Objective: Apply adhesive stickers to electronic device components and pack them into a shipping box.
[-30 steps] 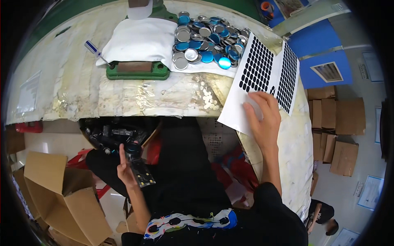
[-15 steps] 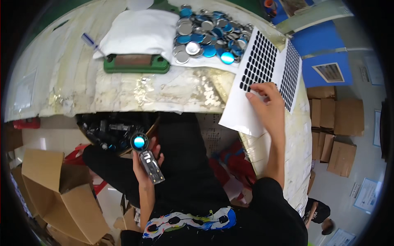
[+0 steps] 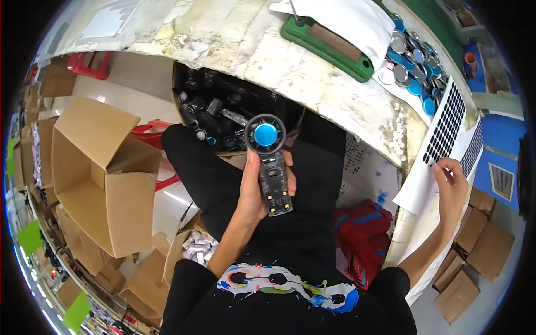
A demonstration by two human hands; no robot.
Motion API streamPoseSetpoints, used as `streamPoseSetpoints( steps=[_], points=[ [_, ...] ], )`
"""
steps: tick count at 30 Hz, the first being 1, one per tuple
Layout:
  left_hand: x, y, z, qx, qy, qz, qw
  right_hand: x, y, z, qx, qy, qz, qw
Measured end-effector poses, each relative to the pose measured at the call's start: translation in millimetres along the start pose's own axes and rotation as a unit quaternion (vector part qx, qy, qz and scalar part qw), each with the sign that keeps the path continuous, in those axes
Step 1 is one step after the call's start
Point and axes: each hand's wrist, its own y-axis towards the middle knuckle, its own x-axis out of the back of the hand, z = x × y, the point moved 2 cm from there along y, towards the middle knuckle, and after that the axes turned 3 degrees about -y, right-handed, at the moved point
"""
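Note:
My left hand is closed around a small black handheld fan. The fan's round head has a shiny blue disc at its centre, and its handle shows several small gold contacts near the lower end. At the right, my right hand bends over a white sheet of black oval stickers, thumb and forefinger pinched at the lowest rows. Whatever lies between those fingertips is too small to make out. Silver and blue metal discs are heaped beyond the sheet.
Under the table edge, a box holds several black fan parts. A green tool with a brown strip lies on the worn table beside a white cloth. An open carton stands at left, a red bag below the table.
The view has swung left, so the table and sheet appear farther right. My left hand holds the fan higher and more upright. My right hand stays at the sticker sheet.

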Motion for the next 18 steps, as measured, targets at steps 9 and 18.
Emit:
streamPoseSetpoints(
  steps=[9,18],
  points=[
    [-28.4,2.8,-12.3,-0.202,0.121,-0.01,0.972,-94.2,-63.8,114.2,0.025,0.379,0.14,0.915],
    [-23.0,-9.2,-22.7,-0.287,0.135,-0.019,0.948,-178.8,-72.8,147.1,-0.015,0.428,0.298,0.853]
  ],
)
